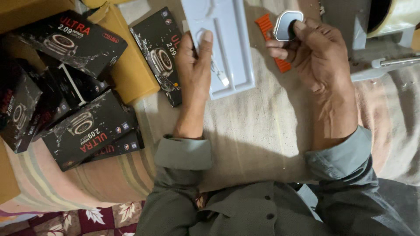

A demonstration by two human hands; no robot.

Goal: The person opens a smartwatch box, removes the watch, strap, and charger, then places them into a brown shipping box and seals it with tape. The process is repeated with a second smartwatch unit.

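Observation:
My left hand point(195, 65) rests flat on the left edge of a long pale-blue plastic tray point(232, 43), thumb on its surface. A white charging cable point(220, 74) lies in the tray beside my fingers. My right hand point(316, 57) pinches a smartwatch body point(287, 25) with a dark screen and silver case, held above the beige cloth. An orange strap point(271, 37) lies on the cloth just under that watch, partly hidden by my fingers.
Several black smartwatch boxes point(83, 126) are piled at the left, one more box point(161, 52) lying beside the tray. Brown cardboard point(129, 70) sits under them. A tape dispenser with a roll point(393, 17) stands at the top right. Striped beige cloth point(258, 131) covers the surface.

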